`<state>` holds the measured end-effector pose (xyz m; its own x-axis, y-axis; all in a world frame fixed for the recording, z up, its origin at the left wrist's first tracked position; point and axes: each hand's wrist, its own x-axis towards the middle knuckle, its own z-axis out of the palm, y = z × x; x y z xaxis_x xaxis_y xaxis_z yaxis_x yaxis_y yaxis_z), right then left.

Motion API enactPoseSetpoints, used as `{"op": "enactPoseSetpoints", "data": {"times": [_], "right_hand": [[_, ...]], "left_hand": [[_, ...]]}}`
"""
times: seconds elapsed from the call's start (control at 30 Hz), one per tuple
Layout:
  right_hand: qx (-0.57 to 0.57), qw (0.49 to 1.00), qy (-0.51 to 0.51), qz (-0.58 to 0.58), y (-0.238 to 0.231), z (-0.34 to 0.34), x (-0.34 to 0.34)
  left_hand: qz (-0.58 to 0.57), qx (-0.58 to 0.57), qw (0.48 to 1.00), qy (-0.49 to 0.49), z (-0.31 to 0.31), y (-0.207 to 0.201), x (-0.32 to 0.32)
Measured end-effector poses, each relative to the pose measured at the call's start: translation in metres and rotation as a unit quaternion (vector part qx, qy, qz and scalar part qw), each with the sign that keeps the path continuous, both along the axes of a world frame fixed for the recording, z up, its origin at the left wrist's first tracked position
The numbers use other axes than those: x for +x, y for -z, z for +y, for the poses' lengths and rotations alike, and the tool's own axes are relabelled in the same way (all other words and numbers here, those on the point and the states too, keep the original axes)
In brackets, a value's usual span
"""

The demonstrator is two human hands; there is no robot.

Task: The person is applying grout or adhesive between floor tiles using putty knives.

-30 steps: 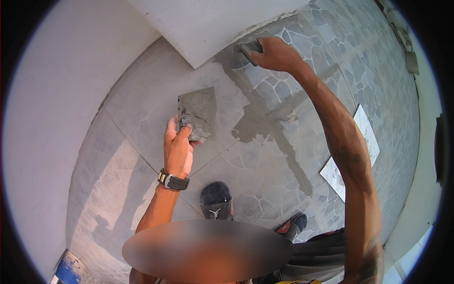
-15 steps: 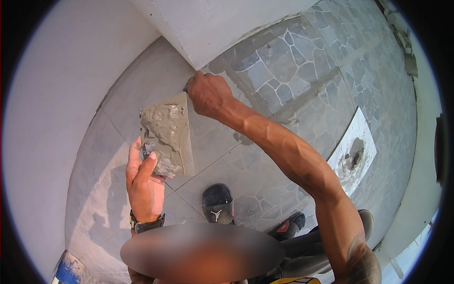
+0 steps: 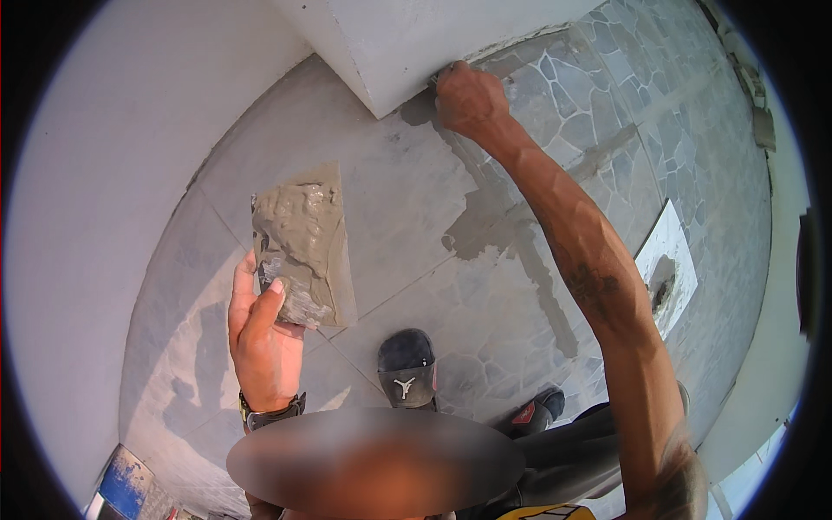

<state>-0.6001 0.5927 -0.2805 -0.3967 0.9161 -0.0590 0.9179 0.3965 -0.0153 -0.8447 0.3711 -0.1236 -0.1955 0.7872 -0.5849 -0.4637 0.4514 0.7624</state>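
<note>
My left hand (image 3: 267, 351) grips the lower edge of a flat rectangular board (image 3: 347, 290), thumb on top and fingers beneath. A thick heap of wet grey-brown mortar (image 3: 303, 217) covers most of it. Stretched far forward, my right hand (image 3: 471, 100) is closed in a fist low against the white wall corner (image 3: 390, 65), where wall meets floor. A small dark edge of something shows at its fingers, but the hand hides the rest. Damp, dark grout (image 3: 419, 111) lies along the floor joint beside that hand.
A white square tile (image 3: 680, 243) with a mortar smear lies at the right. Broad damp grout bands (image 3: 485, 221) cross the stone-patterned floor tiles (image 3: 572, 100). My shoe (image 3: 407, 368) stands near the middle. A blue container (image 3: 124, 483) sits at the lower left.
My right hand has moved right and away from me along the wall base, from the corner's tip. The left hand and its mortar board have stayed nearly in place.
</note>
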Motion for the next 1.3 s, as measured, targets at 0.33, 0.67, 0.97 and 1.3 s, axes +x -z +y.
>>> {"op": "enactPoseSetpoints", "data": {"times": [0.33, 0.67, 0.97, 1.3], "right_hand": [[-0.180, 0.969, -0.057, 0.159, -0.038, -0.065, -0.050], [-0.004, 0.997, -0.066, -0.042, 0.013, -0.071, -0.105], [-0.058, 0.993, 0.013, 0.100, -0.022, -0.071, -0.086], [-0.079, 0.978, 0.017, 0.195, -0.057, -0.113, -0.070]], "left_hand": [[0.014, 0.013, 1.000, -0.013, -0.012, -0.011, 0.004], [-0.011, 0.009, 0.999, -0.032, -0.017, -0.004, -0.019], [-0.009, 0.021, 0.999, -0.033, -0.023, -0.001, -0.044], [0.039, 0.012, 0.997, -0.069, -0.032, 0.032, -0.068]]}}
